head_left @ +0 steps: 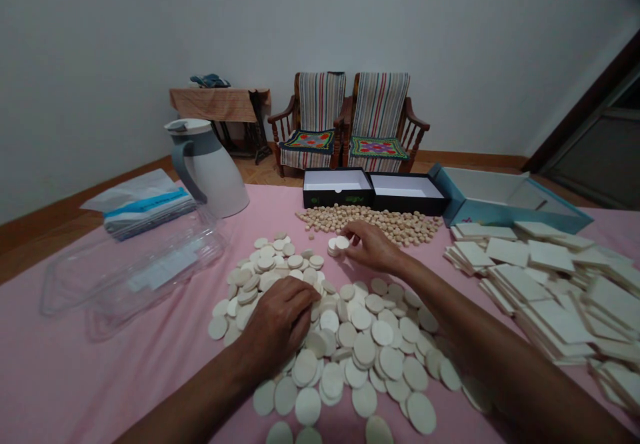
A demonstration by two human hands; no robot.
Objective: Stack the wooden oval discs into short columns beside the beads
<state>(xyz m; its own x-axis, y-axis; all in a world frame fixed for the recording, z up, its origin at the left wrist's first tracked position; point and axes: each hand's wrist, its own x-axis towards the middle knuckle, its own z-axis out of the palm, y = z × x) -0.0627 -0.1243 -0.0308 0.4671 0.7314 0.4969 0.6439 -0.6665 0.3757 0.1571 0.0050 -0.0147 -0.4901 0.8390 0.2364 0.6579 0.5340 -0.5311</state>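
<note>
A wide heap of pale round wooden discs (pixel 364 349) spreads over the pink cloth in front of me. My left hand (pixel 286 307) rests over the heap's left part, fingers bent together and pointing down. Its fingertips are hidden among the discs, so what they grip does not show. Beyond the heap, my right hand (pixel 371 244) pinches a wooden disc (pixel 342 243) between thumb and fingers. That disc is held at a small stack of discs (pixel 332 248) on the cloth.
Small wooden beads (pixel 370 221) lie before two black boxes (pixel 339 197). A blue box (pixel 515 214) and square wooden tiles (pixel 540 271) are on the right. On the left are a white jug (pixel 215 171), a tissue pack (pixel 150 211) and clear plastic trays (pixel 145 271).
</note>
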